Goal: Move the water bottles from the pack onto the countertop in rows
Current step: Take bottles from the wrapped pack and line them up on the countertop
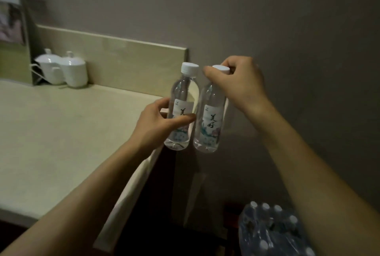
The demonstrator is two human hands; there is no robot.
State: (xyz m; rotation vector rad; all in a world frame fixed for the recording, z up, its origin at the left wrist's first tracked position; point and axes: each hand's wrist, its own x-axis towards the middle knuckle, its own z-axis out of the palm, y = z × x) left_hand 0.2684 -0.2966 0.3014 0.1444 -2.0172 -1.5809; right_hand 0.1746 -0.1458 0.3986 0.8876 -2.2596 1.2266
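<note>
Two clear water bottles with white caps and printed labels hang side by side in the air just past the right end of the beige countertop (61,128). My left hand (158,124) grips the left bottle (182,95) around its labelled middle. My right hand (236,83) pinches the right bottle (209,120) by its cap from above. Both bottles are upright and nearly touch. The plastic-wrapped pack (271,231) with several capped bottles sits low at the bottom right, partly behind my right forearm.
Two white lidded cups (61,68) stand at the back left of the countertop against the low beige backsplash (123,58). A framed card (12,29) leans at the far left. A grey wall rises behind. Dark cabinet front drops below the counter's right edge.
</note>
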